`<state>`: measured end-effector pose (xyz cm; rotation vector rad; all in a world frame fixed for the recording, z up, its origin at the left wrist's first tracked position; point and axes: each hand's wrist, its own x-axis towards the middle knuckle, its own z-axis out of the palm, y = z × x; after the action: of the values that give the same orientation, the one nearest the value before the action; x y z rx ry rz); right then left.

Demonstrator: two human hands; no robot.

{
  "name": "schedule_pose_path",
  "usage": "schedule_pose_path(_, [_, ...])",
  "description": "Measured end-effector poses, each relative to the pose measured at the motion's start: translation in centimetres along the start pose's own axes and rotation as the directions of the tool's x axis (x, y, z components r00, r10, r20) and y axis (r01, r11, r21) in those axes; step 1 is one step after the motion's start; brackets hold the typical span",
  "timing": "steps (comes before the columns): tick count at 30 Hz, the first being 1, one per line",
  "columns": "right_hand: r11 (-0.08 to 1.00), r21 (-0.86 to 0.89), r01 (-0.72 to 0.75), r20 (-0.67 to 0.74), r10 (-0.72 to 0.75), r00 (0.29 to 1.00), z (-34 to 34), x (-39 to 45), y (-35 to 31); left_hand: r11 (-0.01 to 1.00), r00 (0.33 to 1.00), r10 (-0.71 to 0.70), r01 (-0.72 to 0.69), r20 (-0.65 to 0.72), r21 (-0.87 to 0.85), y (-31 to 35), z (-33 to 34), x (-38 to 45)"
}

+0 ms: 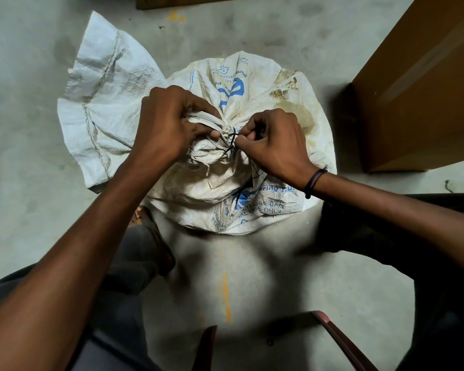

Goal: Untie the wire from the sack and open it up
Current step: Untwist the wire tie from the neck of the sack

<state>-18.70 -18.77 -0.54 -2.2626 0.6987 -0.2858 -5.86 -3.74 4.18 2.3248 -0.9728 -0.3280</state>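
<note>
A full white woven sack (287, 108) with blue print stands on the concrete floor, seen from above. Its neck is gathered into a bunch at the middle, and the loose mouth flap (102, 103) fans out to the left. A thin black wire (231, 141) is wound around the gathered neck. My left hand (169, 124) grips the bunched neck just left of the wire. My right hand (273, 143) pinches the wire's end between thumb and fingers, right against the knot. A dark thread band circles my right wrist.
A brown wooden cabinet (418, 89) stands close on the right of the sack. A dark board edge (185, 1) lies at the top. My legs and sandals (156, 236) sit below the sack, with reddish chair parts (340, 341) at the bottom.
</note>
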Motion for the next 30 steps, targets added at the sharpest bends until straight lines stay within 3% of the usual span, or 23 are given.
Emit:
schedule_pose_path(13, [0.991, 0.059, -0.123, 0.106, 0.117, 0.988, 0.1, 1.1, 0.8, 0.997, 0.999, 0.031, -0.030, 0.011, -0.064, -1.0, -0.1, 0.1])
schedule_pose_path(19, [0.958, 0.273, -0.087, 0.274, 0.009, 0.962, -1.1, 2.1, 1.3, 0.997, 1.000, -0.013, 0.010, -0.028, -0.077, -1.7, -0.7, 0.0])
schedule_pose_path(24, [0.970, 0.243, 0.022, 0.206, -0.074, 0.976, -1.4, 2.2, 1.3, 0.997, 0.999, 0.022, -0.025, -0.040, -0.072, -1.2, -0.7, 0.2])
schedule_pose_path(30, [0.978, 0.208, 0.034, 0.225, -0.082, 0.971, -1.7, 2.2, 1.0, 0.992, 0.994, 0.087, -0.093, -0.069, -0.088, -0.9, -0.4, 0.0])
